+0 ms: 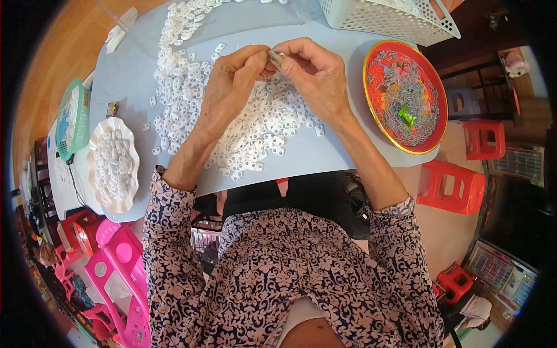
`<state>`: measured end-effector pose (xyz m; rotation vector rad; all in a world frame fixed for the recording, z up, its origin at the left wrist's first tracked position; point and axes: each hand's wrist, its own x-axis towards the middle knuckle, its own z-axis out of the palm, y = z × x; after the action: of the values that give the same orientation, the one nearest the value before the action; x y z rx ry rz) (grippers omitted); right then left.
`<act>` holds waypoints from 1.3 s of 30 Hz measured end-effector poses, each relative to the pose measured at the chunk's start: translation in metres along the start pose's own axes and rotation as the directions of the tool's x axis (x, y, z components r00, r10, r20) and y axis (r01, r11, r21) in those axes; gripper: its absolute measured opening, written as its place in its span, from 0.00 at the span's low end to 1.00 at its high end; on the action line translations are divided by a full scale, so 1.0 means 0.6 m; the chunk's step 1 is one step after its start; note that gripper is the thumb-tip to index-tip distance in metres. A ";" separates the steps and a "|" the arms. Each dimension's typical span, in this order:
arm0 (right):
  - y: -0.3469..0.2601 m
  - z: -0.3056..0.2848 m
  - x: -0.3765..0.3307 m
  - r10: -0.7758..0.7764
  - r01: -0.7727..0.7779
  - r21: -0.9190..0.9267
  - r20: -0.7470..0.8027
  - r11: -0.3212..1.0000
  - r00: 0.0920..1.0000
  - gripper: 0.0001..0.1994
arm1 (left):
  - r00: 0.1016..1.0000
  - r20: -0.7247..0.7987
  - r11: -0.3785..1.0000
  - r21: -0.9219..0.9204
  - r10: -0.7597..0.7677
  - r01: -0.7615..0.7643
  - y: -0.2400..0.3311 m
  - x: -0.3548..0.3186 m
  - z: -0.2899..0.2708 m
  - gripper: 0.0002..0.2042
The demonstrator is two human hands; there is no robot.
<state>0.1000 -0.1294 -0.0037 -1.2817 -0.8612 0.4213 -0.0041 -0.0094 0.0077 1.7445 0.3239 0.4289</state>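
My left hand (239, 74) and my right hand (312, 71) meet fingertip to fingertip above the table. Each is closed in a pinch. Only a tiny pale bit shows where the fingertips touch, too small to name. Below and around them spreads a loose heap of small white plastic pieces (246, 139), each with dark holes. To the right stands a red round tray (372, 110) with a gold rim. Many thin grey screw-like pieces (426, 119) lie in it, along with a small green packet (407, 117).
A white scalloped dish (93, 168) full of white pieces sits at the table's left, beside a green basket (62, 139). A white perforated basket (383, 26) stands at the far right. Red stools (455, 187) are on the floor at right, a pink plastic chair (119, 278) at lower left.
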 end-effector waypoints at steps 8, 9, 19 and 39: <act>-0.001 0.000 0.002 -0.011 0.012 0.134 -0.007 0.991 1.000 0.06 | 0.988 0.117 0.948 -0.291 -0.099 0.129 -0.023 0.003 -0.003 0.13; -0.001 -0.002 0.002 -0.012 0.013 0.132 -0.007 0.991 1.000 0.06 | 0.988 0.118 0.948 -0.291 -0.097 0.128 -0.023 0.003 -0.003 0.13; -0.002 -0.012 0.002 0.105 -0.106 -0.017 -0.056 0.994 0.993 0.06 | 0.992 0.038 0.939 -0.320 -0.122 0.128 -0.011 0.012 -0.011 0.13; 0.003 -0.010 0.002 0.071 -0.069 -0.102 0.020 0.992 0.997 0.10 | 0.995 0.063 0.991 -0.105 -0.074 0.081 0.002 0.011 -0.018 0.13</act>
<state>0.1052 -0.1321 -0.0051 -1.4061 -0.8680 0.4535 -0.0031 0.0023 0.0115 1.6306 0.3196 0.3323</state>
